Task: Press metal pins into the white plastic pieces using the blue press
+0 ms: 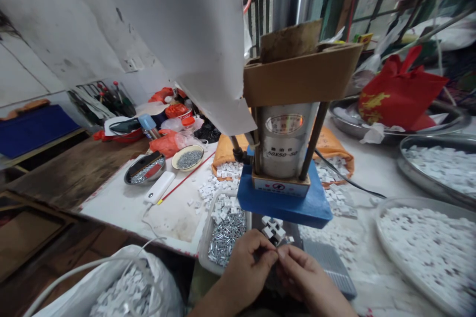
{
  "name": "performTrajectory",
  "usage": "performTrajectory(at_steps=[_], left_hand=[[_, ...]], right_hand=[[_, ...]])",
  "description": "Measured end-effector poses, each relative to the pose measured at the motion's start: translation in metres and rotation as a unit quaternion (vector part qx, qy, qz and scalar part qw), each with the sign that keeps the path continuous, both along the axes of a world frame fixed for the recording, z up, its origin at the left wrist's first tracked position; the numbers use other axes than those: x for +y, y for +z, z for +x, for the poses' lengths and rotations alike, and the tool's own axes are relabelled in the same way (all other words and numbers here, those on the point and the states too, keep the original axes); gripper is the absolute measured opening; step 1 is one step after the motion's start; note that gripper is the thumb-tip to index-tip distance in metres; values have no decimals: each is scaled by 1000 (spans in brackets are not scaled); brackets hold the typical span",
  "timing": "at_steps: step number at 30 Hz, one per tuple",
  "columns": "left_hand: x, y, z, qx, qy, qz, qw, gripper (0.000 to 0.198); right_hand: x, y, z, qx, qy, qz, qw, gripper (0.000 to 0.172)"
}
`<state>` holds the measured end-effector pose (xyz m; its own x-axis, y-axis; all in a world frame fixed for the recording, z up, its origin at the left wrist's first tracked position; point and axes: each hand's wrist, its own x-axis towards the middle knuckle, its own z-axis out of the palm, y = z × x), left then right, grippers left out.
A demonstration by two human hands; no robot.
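Note:
My left hand and my right hand meet at the fingertips in front of a press with a blue head. Both are closed in a pinch, and whatever lies between the fingers is too small or hidden to make out. Just beyond the fingertips sits a small pile of white plastic pieces below the press head. Left of my left hand stands a clear plastic bin holding metal pins and more white pieces.
Round trays of white pieces stand at the right, near a red bag. An orange sack spills pieces behind the press. At left are a bowl of small metal parts, a metal dish and a white sack.

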<state>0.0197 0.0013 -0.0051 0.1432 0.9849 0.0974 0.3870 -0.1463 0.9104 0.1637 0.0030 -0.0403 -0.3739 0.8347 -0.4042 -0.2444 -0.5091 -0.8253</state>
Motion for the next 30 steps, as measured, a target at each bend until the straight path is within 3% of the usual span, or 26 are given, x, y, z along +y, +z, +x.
performTrajectory(at_steps=[30], left_hand=[[-2, -3, 5, -11, 1, -22, 1000, 10]], right_hand=[[-1, 2, 1, 20, -23, -35, 999, 48]])
